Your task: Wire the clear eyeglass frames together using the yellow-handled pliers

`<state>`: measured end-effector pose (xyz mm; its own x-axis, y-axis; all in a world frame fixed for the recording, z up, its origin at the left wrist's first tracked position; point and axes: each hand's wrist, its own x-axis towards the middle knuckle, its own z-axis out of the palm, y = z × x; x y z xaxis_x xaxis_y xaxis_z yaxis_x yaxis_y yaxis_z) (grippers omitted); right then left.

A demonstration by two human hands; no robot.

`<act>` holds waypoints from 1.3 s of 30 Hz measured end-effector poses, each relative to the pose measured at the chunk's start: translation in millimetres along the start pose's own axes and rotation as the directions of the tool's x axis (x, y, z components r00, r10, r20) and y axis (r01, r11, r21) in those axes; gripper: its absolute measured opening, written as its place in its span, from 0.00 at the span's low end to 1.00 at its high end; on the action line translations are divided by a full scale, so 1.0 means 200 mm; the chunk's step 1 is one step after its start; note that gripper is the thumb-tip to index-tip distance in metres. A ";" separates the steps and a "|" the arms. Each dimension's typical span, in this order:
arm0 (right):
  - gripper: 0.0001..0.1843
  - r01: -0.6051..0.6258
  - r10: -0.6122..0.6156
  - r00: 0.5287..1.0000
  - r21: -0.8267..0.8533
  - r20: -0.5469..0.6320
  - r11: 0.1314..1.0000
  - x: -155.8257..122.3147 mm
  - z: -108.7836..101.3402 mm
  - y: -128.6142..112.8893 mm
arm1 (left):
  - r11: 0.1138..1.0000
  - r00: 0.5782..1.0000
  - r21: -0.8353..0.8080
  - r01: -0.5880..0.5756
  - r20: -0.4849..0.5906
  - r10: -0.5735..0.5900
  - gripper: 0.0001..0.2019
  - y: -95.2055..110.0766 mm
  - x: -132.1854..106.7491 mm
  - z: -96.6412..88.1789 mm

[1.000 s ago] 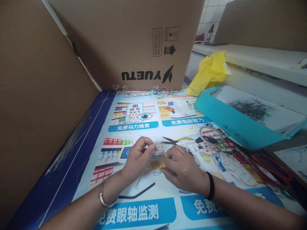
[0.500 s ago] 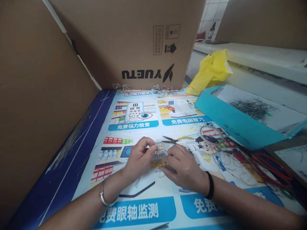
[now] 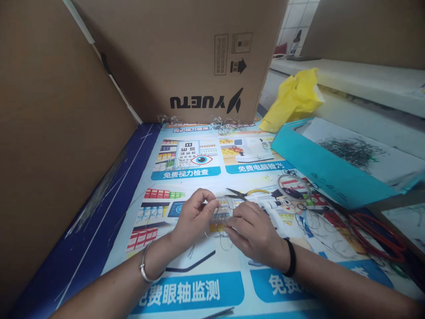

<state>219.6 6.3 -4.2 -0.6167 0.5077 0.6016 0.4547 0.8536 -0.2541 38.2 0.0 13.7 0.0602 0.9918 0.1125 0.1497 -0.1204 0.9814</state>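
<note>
My left hand [image 3: 194,217] and my right hand [image 3: 254,232] meet over the printed poster mat [image 3: 186,173], fingers pinched together on a small clear piece with thin wire [image 3: 219,218] between them. The left wrist wears a silver bangle, the right a black band. What exactly the piece is, I cannot make out. Small pliers with yellow handles [image 3: 247,193] lie just beyond my fingers. A thin dark curved rod [image 3: 192,266] lies on the mat below my left hand.
A large cardboard box [image 3: 186,57] stands at the back and a cardboard wall [image 3: 49,133] on the left. At right are a teal tray [image 3: 327,170] with several thin metal wires, a yellow bag [image 3: 292,99], a wire ring [image 3: 294,186] and red loops [image 3: 375,232].
Both hands have stayed together in the same place, with small finger shifts on the clear piece. The view has drifted slightly.
</note>
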 end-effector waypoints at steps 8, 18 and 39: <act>0.04 0.012 -0.011 1.000 0.010 -0.024 1.000 0.00 0.00 0.01 | 1.000 1.000 0.004 0.012 -0.005 -0.012 0.07 0.01 0.00 0.01; 0.05 -0.018 0.018 1.000 -0.027 0.009 0.999 0.00 0.02 0.01 | 1.000 1.000 -0.002 0.007 0.012 -0.007 0.07 0.02 0.00 0.01; 0.13 -0.051 0.060 0.990 -0.073 0.130 0.996 0.00 0.01 0.00 | 0.999 0.999 0.020 -0.025 0.045 0.024 0.05 -0.02 0.00 0.00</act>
<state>218.8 7.5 -5.0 -0.6666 0.5687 0.4819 0.5309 0.8160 -0.2285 37.7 0.7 9.9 0.1078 0.9858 0.1287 0.1677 -0.1457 0.9750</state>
